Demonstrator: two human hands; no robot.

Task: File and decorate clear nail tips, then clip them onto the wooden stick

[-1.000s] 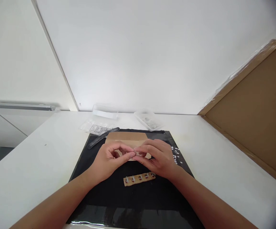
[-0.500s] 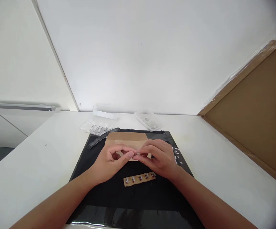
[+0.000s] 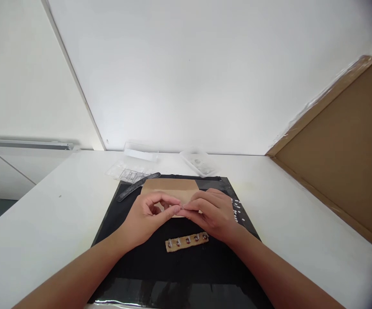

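Note:
Above the black mat (image 3: pixel 179 266), my left hand (image 3: pixel 149 214) and my right hand (image 3: pixel 210 210) meet at their fingertips. Both are closed in a pinch on something tiny and pale, too small to name. Behind them lies a sheet of brown card (image 3: pixel 169 184), partly covered by my fingers. Nearer to me, apart from both hands, a tan strip (image 3: pixel 186 242) bears a row of several dark, shiny round pieces with clear bits on them.
A dark nail file (image 3: pixel 137 187) lies at the mat's far left. Behind it are clear plastic packaging (image 3: pixel 140 154) and a white tray (image 3: pixel 198 163) with small pieces inside. Tiny white bits (image 3: pixel 237 208) are scattered by my right hand. A cardboard panel (image 3: pixel 340 150) stands at the right.
My fingertips have shifted very slightly, still pinched together at the same place. The whole view has moved a few pixels; the things on the mat have stayed where they were.

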